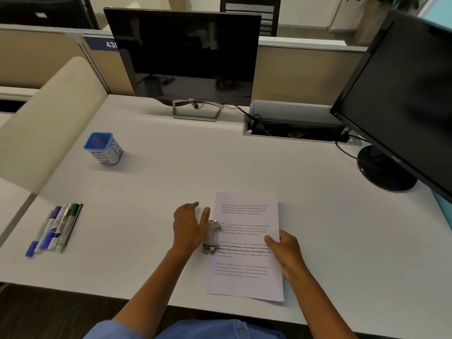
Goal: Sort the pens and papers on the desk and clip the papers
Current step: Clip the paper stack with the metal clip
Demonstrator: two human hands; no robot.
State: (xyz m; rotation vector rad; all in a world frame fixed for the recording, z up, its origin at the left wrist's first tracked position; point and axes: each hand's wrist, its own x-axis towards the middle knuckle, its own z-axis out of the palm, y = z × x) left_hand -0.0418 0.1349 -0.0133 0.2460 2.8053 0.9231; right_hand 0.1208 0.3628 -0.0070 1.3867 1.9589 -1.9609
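**Clip at the papers' edge**

Left hand, fingers spread, rests against a binder clip on the printed papers; right hand pinches their right edge. Pens lie left on the counter. Blue cup reads "BIN"; monitor "DELL".

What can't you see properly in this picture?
All in the head view:
- Clip: partly behind the left hand, so whether it grips the papers is unclear.
- Text on the papers: too small to read.
- Pens: blurred, so no exact count.
- Blue bin: inside too dark to see.
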